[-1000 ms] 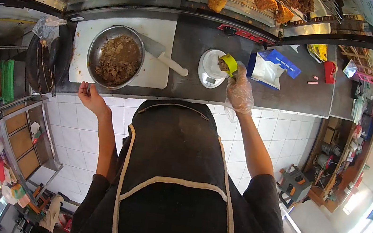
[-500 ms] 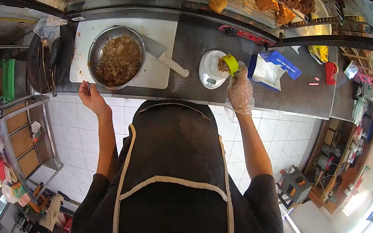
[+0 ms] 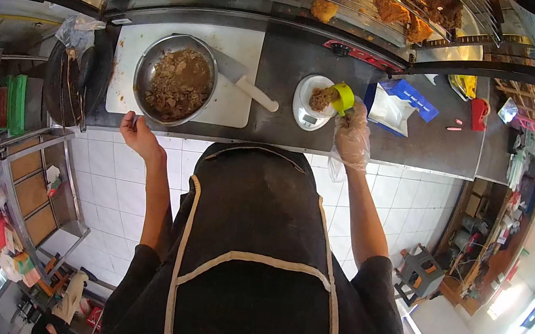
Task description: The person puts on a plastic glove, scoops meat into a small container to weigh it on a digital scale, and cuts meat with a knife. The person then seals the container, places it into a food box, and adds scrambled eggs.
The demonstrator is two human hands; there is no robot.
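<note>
My right hand [image 3: 353, 141], in a clear plastic glove, is closed on the handle of a lime-green measuring cup [image 3: 343, 98]. The cup is tipped on its side, its mouth toward a white kitchen scale [image 3: 310, 120]. A clump of brown shredded meat [image 3: 323, 98] lies over the scale's pan, right at the cup's mouth. My bare left hand [image 3: 142, 137] is at the counter edge just below a metal bowl [image 3: 208, 94], fingers slightly bent and apart, with nothing visible in them. More of the brown meat fills the bowl.
Under the bowl is a white cutting board [image 3: 237, 111] with a white-handled knife [image 3: 257, 93]. Right of the scale lies an open blue-and-white packet [image 3: 392, 109]. A glass case with fried pieces [image 3: 324, 9] runs along the back. A red object [image 3: 478, 115] sits farther right.
The measuring cup has tipped further, and more meat shows outside it over the scale's pan. My left hand remains by the bowl. The whole view has shifted slightly.
</note>
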